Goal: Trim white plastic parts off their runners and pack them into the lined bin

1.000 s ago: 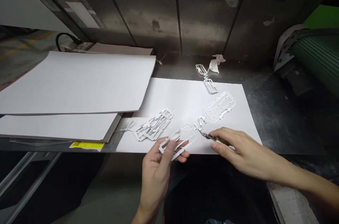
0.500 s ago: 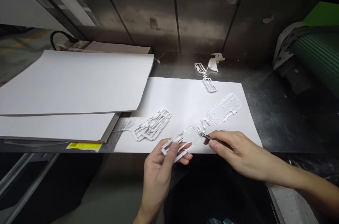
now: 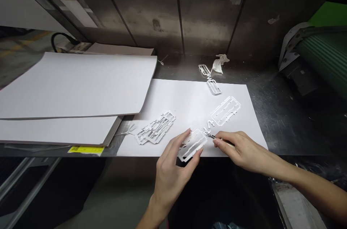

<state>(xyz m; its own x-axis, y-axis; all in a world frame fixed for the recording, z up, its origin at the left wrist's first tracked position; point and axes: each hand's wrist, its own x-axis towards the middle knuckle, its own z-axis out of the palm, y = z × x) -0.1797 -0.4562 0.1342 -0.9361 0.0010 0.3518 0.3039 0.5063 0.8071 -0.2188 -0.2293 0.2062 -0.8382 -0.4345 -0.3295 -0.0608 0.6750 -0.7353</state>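
My left hand (image 3: 173,171) grips a flat white plastic frame (image 3: 193,145) by its edges, over the near edge of a white sheet (image 3: 187,102) on the bench. My right hand (image 3: 238,149) pinches small metal tweezers (image 3: 214,136), and their tip touches the frame's upper right corner. A pile of similar white frames (image 3: 155,131) lies to the left of my left hand. Another single frame (image 3: 226,110) lies beyond my right hand, with a small curled white sliver (image 3: 209,125) between it and the tweezers.
Large white boards (image 3: 73,88) are stacked at the left, overlapping the sheet. A chain of small white frames (image 3: 210,79) and a crumpled white scrap (image 3: 219,63) lie near the metal back wall. A green roller machine (image 3: 322,55) stands at the right.
My left hand turned and moved right, carrying the frame toward the tweezers. The right hand shifted slightly, and the tweezers' tip now meets the frame.
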